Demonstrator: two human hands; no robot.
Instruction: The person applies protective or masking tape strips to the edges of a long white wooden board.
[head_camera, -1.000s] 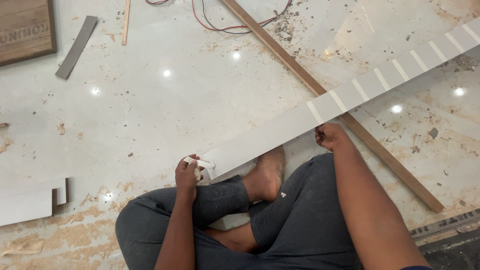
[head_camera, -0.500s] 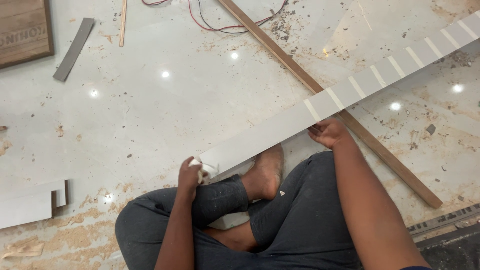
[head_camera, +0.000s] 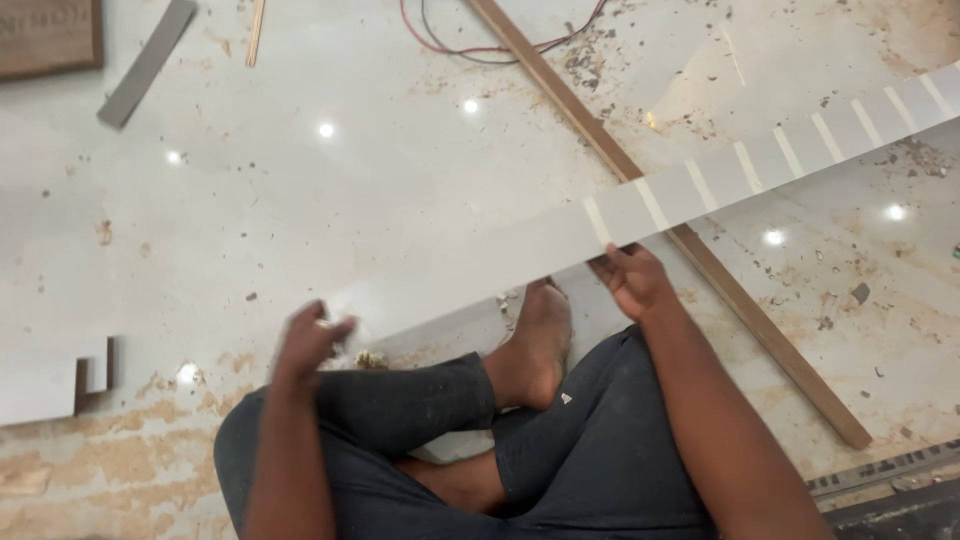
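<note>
I sit cross-legged on a marble floor with a long white strip (head_camera: 480, 265) running from in front of my knee up to the far right. Several pale tape bands cross its right half. My left hand (head_camera: 305, 345), blurred by motion, pinches the strip's near end, with a small pale bit at its fingertips. My right hand (head_camera: 630, 280) grips the strip's lower edge just below the first tape band. My bare foot (head_camera: 535, 345) rests under the strip, between both hands.
A long wooden batten (head_camera: 760, 320) lies diagonally under the strip. Red and black wires (head_camera: 480, 45) trail at the top. A grey offcut (head_camera: 148, 62), a thin stick (head_camera: 257, 30) and a wood panel (head_camera: 50, 35) lie top left. A notched white panel (head_camera: 40, 385) sits at left.
The strip has slid leftward along its length past my foot. Both hands moved left with it, and the left hand is now blurred.
</note>
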